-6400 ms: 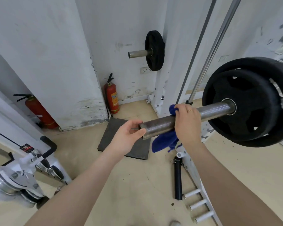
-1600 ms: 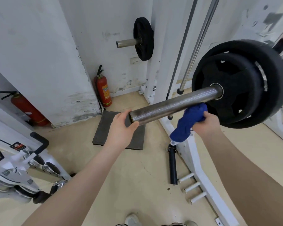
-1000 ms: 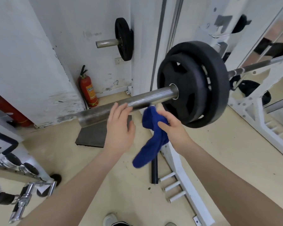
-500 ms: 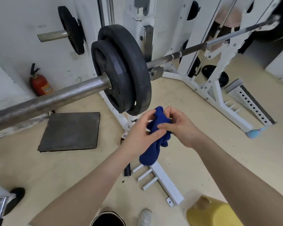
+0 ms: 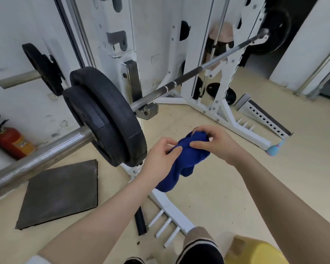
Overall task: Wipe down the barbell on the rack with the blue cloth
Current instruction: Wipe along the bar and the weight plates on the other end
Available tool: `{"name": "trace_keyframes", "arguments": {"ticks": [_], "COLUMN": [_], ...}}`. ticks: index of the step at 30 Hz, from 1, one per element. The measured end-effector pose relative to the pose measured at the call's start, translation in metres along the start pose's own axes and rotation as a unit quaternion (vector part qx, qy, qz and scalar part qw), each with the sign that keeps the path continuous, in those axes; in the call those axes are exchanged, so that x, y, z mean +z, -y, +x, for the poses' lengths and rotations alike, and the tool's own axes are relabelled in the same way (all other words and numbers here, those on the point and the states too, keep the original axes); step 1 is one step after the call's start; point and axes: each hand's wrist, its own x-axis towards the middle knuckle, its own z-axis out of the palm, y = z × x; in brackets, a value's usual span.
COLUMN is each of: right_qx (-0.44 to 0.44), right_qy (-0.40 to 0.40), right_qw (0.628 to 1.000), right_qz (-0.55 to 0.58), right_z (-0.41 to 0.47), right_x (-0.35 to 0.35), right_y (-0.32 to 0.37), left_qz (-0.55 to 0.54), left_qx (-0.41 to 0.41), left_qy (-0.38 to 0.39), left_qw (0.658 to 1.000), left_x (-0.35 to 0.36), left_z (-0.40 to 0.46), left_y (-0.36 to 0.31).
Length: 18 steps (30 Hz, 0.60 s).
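Observation:
The barbell (image 5: 183,80) lies across the white rack (image 5: 225,103), its thick steel sleeve (image 5: 36,159) running to the lower left past two black plates (image 5: 107,119). In front of the plates, both hands hold the blue cloth (image 5: 187,159) bunched between them, clear of the bar. My left hand (image 5: 160,157) pinches the cloth's left side. My right hand (image 5: 215,141) grips its upper right part with thumb and fingers. The cloth's loose end hangs down below the hands.
A dark rubber mat (image 5: 59,193) lies on the floor at the left, with a red fire extinguisher (image 5: 10,141) by the wall. The rack's white base with pegs (image 5: 168,216) runs beneath my arms. A yellow object (image 5: 255,252) sits at the bottom right.
My view swung right along the bar. The right hand took the cloth off the sleeve, the left hand let go of the sleeve's end, and both now hold the cloth together.

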Motion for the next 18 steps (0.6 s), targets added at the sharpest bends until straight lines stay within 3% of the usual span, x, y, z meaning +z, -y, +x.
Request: {"name": "trace_keyframes", "arguments": {"ticks": [3, 6, 10, 14, 18], "right_qx": [0.020, 0.014, 0.026, 0.020, 0.012], "right_qy": [0.020, 0.085, 0.140, 0.216, 0.191], "right_qw": [0.993, 0.996, 0.966, 0.961, 0.954], "right_qz": [-0.118, 0.033, 0.214, 0.172, 0.230], "right_z": [0.010, 0.025, 0.071, 0.141, 0.197], "right_x": [-0.015, -0.023, -0.032, -0.040, -0.035], "right_y": [-0.020, -0.023, -0.009, 0.013, 0.035], "left_qz": [0.001, 0.004, -0.020, -0.021, 0.062], "left_qx": [0.016, 0.040, 0.039, 0.030, 0.036], "left_qy": [-0.011, -0.021, -0.082, -0.158, -0.268], "left_qw": [1.000, 0.999, 0.996, 0.987, 0.961], "left_x": [0.011, 0.018, 0.022, 0.021, 0.011], "left_z": [0.020, 0.044, 0.081, 0.127, 0.151], "left_y": [-0.010, -0.023, -0.034, -0.045, -0.064]}}
